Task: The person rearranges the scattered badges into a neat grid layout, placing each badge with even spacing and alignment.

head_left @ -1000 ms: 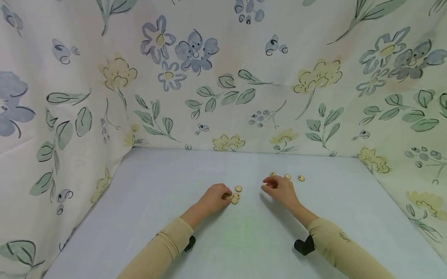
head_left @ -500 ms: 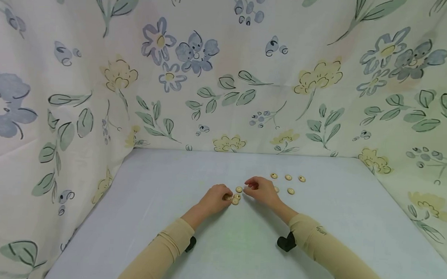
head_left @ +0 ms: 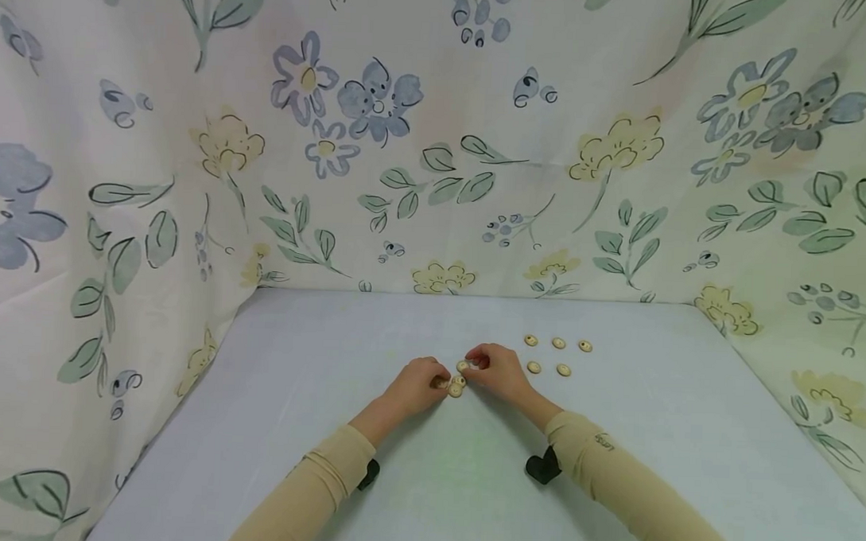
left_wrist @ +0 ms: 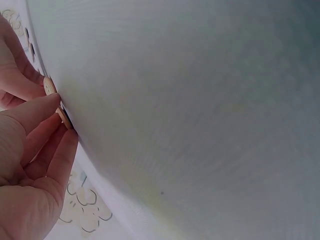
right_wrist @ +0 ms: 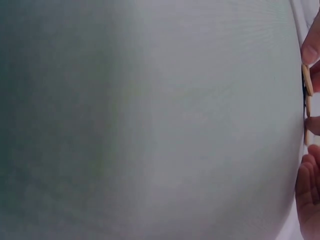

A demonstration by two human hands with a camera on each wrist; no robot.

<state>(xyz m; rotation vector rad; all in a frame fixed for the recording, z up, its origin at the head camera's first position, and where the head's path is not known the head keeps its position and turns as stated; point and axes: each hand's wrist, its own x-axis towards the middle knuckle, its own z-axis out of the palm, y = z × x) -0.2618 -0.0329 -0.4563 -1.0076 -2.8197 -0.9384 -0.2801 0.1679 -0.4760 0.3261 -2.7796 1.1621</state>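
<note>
Back row: three small, round, pale-tan wooden discs [head_left: 558, 343], flat, apart, the outer two dark-spotted.
Front row: two matching discs [head_left: 534, 368], flat, apart.
Cluster: two adjoining discs [head_left: 455, 390], face up.
Left hand [head_left: 418, 383]: one gripped disc [right_wrist: 307, 80], partly hidden.
Right hand [head_left: 499, 373]: one pinched disc [head_left: 462, 366], beside the cluster.

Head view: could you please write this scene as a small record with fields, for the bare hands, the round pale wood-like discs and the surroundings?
Left hand: holds a small, round, pale wood-like disc between thumb and fingers
Right hand: fingertips at another disc; whether it grips is unclear
Between hands: two more discs, close together
Right group: five discs lying apart, three in the back row, two in the front row
Sleeves: beige
Surface: white tabletop
Backdrop: white fabric with blue, yellow and green floral print
</note>
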